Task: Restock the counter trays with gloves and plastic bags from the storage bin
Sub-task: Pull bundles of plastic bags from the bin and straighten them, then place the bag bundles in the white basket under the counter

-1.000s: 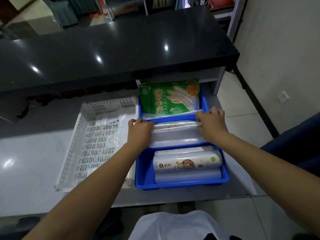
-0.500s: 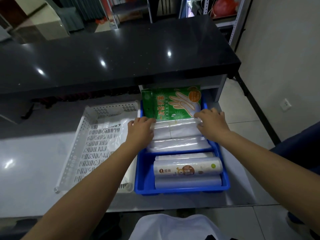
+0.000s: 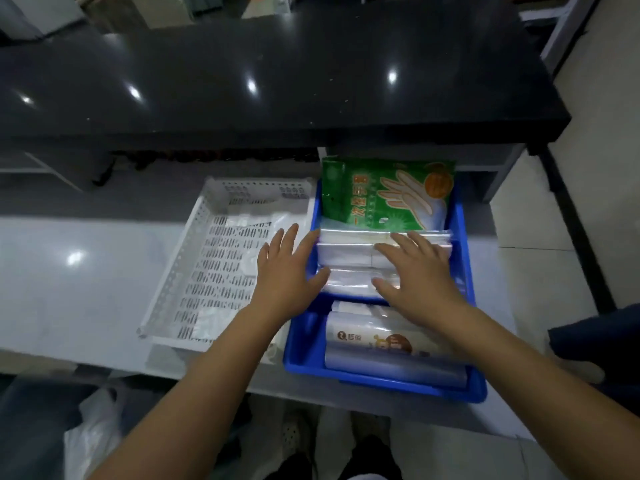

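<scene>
A blue tray sits on the pale counter, right of a white perforated tray. At the blue tray's far end a green pack of gloves stands upright. In front of it lie stacked clear plastic bags. Rolls of plastic bags fill the near compartment. My left hand hovers over the blue tray's left rim with fingers spread, holding nothing. My right hand lies flat on the stacked bags, fingers straight.
A black glossy upper counter overhangs the far side. The white tray holds some thin clear film. A white plastic bag lies on the floor at lower left. Tiled floor runs along the right side.
Both hands have let go of the stacked bags' ends and opened. The left hand has drawn back over the tray's rim; the right hand has moved onto the top of the stack.
</scene>
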`<state>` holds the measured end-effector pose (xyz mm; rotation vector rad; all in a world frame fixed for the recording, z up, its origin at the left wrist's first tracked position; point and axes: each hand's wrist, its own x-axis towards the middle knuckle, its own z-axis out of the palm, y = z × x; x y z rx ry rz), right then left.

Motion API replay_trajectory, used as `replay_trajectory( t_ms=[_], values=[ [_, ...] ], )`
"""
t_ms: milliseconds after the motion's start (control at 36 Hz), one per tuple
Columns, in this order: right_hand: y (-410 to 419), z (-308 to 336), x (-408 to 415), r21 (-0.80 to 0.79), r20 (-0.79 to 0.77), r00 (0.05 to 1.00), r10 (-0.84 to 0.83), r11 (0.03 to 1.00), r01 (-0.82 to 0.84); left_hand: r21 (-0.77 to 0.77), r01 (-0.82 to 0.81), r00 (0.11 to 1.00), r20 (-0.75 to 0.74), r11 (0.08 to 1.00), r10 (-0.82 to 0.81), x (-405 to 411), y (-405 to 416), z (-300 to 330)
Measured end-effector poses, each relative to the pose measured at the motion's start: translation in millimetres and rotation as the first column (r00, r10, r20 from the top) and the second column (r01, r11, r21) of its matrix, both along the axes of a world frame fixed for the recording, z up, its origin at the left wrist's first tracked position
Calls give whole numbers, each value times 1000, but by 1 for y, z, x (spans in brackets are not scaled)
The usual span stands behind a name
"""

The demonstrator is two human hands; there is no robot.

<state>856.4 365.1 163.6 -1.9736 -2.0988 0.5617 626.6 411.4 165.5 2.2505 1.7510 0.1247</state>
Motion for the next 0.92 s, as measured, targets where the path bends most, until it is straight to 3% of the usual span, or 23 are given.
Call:
replay_trajectory(
  t_ms=[111,306,389,556,694,917],
  values=[
    [-20,23,-47,27,-150,988,41,999,-38,-5,-146,975,170,989,145,-38,-51,15],
    [-93,42,-155,94,-360,922,143,989,-116,-49,-432,869,244,901,430,-134,-172,7],
    [-137,26,-210,86,-292,920,261,965,-247,-128,-538,814,177,833,553,-183,-222,-8],
    [-213,-19,-300,-253,-79,830,551,795,-552,-226,-675,691,138,702,709,-279,-321,-37],
    [-239,-30,-368,-360,35,747,664,706,-610,-309,-744,596,95,592,798,-349,-398,-58],
    [-258,-32,-476,-373,21,689,724,645,-667,-416,-818,397,94,398,913,-426,-489,-79]
  ],
)
